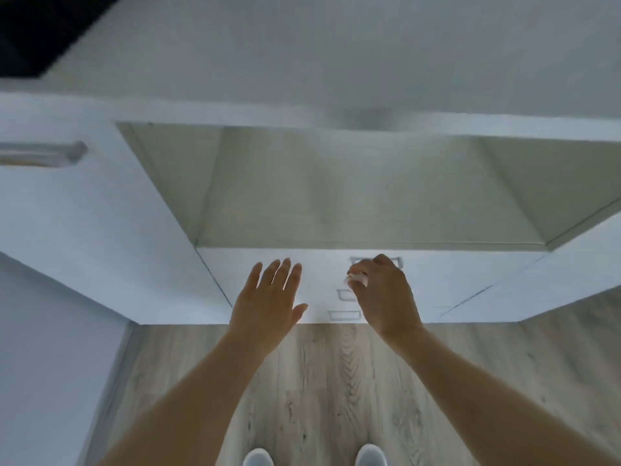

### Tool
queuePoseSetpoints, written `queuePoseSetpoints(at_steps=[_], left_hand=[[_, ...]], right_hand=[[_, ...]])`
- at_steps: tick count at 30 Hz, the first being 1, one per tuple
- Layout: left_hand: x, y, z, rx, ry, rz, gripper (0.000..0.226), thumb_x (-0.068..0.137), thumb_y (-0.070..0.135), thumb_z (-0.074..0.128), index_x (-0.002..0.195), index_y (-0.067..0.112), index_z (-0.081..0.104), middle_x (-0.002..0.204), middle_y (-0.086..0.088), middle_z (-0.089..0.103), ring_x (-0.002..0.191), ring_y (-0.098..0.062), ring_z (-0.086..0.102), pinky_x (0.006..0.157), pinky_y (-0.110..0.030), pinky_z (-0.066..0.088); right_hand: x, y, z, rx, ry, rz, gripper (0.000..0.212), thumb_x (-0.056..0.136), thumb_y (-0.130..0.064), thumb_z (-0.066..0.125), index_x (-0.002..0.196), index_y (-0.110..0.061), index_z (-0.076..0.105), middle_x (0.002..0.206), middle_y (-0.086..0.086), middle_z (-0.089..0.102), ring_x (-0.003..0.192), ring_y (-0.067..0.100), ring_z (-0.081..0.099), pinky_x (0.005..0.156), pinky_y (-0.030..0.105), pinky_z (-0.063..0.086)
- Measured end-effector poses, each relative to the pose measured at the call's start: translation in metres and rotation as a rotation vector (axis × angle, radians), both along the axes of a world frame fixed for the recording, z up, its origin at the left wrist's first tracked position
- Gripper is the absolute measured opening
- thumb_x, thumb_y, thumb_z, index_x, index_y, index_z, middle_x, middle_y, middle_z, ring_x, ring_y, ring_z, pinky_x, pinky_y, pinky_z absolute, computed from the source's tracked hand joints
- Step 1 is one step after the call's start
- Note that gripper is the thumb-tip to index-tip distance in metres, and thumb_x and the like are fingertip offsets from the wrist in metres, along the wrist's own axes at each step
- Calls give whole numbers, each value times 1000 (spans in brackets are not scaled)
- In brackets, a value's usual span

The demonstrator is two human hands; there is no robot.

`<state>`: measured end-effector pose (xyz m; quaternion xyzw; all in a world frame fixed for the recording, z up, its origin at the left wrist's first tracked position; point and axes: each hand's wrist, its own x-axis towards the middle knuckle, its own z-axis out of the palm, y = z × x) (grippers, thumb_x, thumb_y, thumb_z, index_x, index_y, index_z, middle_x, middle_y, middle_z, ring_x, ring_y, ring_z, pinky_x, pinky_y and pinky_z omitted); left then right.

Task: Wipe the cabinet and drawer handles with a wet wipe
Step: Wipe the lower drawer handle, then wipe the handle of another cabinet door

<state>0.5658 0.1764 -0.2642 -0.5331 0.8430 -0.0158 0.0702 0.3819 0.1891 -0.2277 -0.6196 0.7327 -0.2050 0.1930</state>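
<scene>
Reaching forward and down with both bare arms, left hand [268,294] flat with fingers straight and spread, holding nothing near the white drawer front [319,267], right hand [383,290] curled tight around a small white wet wipe [357,280] at the top drawer handle [376,261], above two lower handles [342,306].

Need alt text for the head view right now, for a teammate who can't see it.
The right hand pinches a white wet wipe at the top drawer handle of a white drawer front; the left hand is spread open beside it. Two lower handles show below, above wood-look floor.
</scene>
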Motion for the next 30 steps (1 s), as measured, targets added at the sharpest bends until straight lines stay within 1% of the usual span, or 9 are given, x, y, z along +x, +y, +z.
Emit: queuePoseSetpoints(at_steps=[2, 4, 7, 10, 14, 19, 23, 27, 30], left_hand=[[13, -1, 55, -34, 18, -15, 66, 101, 49, 22, 152, 12, 1, 159, -7, 8, 146, -22, 9, 117, -41, -1], [23, -2, 93, -53, 6, -29, 65, 101, 48, 22, 152, 12, 2, 159, -8, 10, 145, -22, 10, 116, -41, -1], [44, -2, 149, -124, -7, -18, 65, 101, 48, 20, 151, 12, 0, 158, -8, 10, 145, -23, 10, 117, -41, 1], [65, 7, 189, -195, 5, 1, 64, 101, 48, 20, 151, 12, 3, 157, -8, 16, 144, -23, 14, 117, -40, 4], [96, 31, 216, -253, -22, 33, 64, 101, 49, 19, 151, 11, 4, 156, -8, 19, 144, -23, 17, 118, -40, 8], [144, 62, 229, -247, -73, 79, 64, 101, 50, 17, 151, 12, 4, 157, -7, 19, 144, -22, 16, 118, -40, 7], [188, 72, 236, -265, -84, 139, 65, 100, 51, 16, 151, 13, 4, 157, -6, 18, 144, -20, 17, 118, -38, 7], [228, 59, 240, -282, -63, 184, 65, 100, 52, 17, 151, 14, 7, 157, -5, 20, 144, -20, 18, 117, -36, 8], [256, 43, 236, -300, -43, 170, 66, 99, 53, 19, 152, 14, 7, 157, -6, 19, 144, -21, 18, 117, -36, 8]], right_hand=[[10, -5, 57, -33, 24, 43, 13, 90, -13, 56, 96, -16, 67, 97, -1, 55, 76, 19, 60, 64, 26, 46], [19, -9, 99, -67, 35, 68, 13, 91, -11, 56, 97, -14, 67, 96, 0, 54, 77, 21, 62, 68, 29, 50], [35, -12, 154, -144, 36, 70, 12, 89, -10, 57, 94, -14, 67, 89, -4, 50, 73, 19, 59, 67, 25, 46], [54, -7, 190, -183, 18, 95, 12, 88, -10, 57, 93, -15, 68, 87, -5, 49, 71, 16, 56, 67, 24, 45], [82, 10, 209, -206, -4, 159, 14, 88, -10, 56, 92, -16, 68, 88, -3, 51, 73, 17, 59, 66, 23, 43], [125, 26, 219, -226, -43, 190, 16, 88, -10, 58, 98, -13, 69, 93, -2, 52, 76, 16, 57, 68, 22, 42], [167, 32, 228, -266, -131, 148, 16, 87, -11, 59, 98, -12, 70, 96, 3, 57, 79, 18, 58, 69, 22, 41], [208, 30, 227, -304, -183, 122, 14, 85, -11, 60, 93, -14, 70, 93, 1, 58, 76, 12, 54, 62, 16, 37], [237, 22, 221, -298, -231, 73, 12, 84, -13, 62, 91, -16, 70, 91, 0, 58, 71, 8, 53, 59, 6, 35]])
